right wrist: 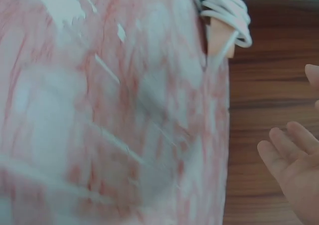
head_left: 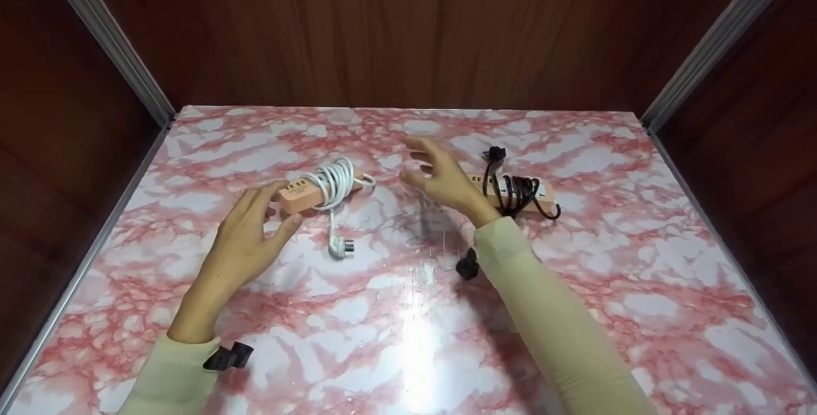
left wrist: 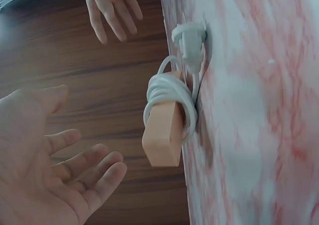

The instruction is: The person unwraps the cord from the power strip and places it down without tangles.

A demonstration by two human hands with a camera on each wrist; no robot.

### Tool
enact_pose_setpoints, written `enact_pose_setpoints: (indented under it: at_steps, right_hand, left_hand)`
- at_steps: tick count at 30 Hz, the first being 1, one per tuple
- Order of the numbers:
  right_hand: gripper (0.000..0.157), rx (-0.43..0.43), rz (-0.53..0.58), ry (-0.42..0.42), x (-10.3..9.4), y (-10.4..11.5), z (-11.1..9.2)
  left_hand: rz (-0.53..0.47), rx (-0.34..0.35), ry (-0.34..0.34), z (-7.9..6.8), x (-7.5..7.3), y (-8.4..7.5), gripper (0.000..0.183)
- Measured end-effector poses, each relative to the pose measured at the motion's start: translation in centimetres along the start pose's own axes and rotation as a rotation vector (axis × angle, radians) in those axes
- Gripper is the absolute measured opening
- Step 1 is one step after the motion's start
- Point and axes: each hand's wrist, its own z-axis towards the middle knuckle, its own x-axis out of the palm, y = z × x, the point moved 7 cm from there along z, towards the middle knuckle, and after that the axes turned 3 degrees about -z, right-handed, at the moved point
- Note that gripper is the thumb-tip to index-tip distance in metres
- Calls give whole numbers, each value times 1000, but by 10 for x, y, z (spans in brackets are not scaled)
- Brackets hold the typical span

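Observation:
An orange power strip (head_left: 301,196) lies on the left of the table, wrapped in coils of white cord (head_left: 335,182). Its white plug (head_left: 339,247) rests in front of it. My left hand (head_left: 246,236) is at the strip's left end, thumb and fingers spread. In the left wrist view, a gap shows between that hand (left wrist: 65,170) and the strip (left wrist: 160,135). My right hand (head_left: 443,179) hovers between two power strips, fingers loosely extended and holding nothing. Partly behind that wrist sits the second orange power strip (head_left: 546,196), wound with black cord (head_left: 520,193).
A black plug (head_left: 495,153) stands behind the second strip. The table (head_left: 357,351) has a red-and-white marbled top with a bright reflection at centre front. Brown wood-grain panels (head_left: 408,32) close off the back and both sides, with metal rails at the corners.

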Motion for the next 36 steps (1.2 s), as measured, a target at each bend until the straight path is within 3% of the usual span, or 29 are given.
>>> enact_pose_setpoints:
  at_steps: [8,15,21,29,36]
  right_hand:
    - [57,35,57,8,31,-9,21]
    - [51,97,88,32,54,-17,27]
    - [46,117,128,45,65,-22,33]
    - [44,152,68,72,77,-24,45]
    - [39,144,89,102,86,-24,53]
  left_hand:
    - [-31,-20,61,-2,11,2,61]
    - [-26,-6,85,-2,22,1,60]
    - [-31,14,103,0,30,3,58]
    - [-54,3,132,2,36,4,49]
    - [-51,3,136,-1,36,4,47]
